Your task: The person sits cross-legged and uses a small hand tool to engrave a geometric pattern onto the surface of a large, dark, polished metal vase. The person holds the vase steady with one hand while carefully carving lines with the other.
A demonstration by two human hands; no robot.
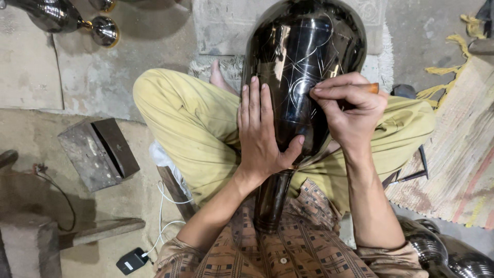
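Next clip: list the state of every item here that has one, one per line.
Dark metal vase: lying across the lap, neck toward the body, partly engraved with pale lines.
Left hand: flat against the vase, fingers extended, steadying it.
Right hand: closed around a wooden-handled tool, its tip at the vase surface.
Metal box: on the floor, tilted, open side showing.
Shiny vessels: beside the right forearm, untouched.

Single head-worn camera, looking steeply down over the person's own chest and crossed legs, close on the left hand (260, 136) and right hand (350, 110) against a dark vase (296, 46), concrete floor (92, 77) and woven mat (458, 154) at the frame edges, no second view.
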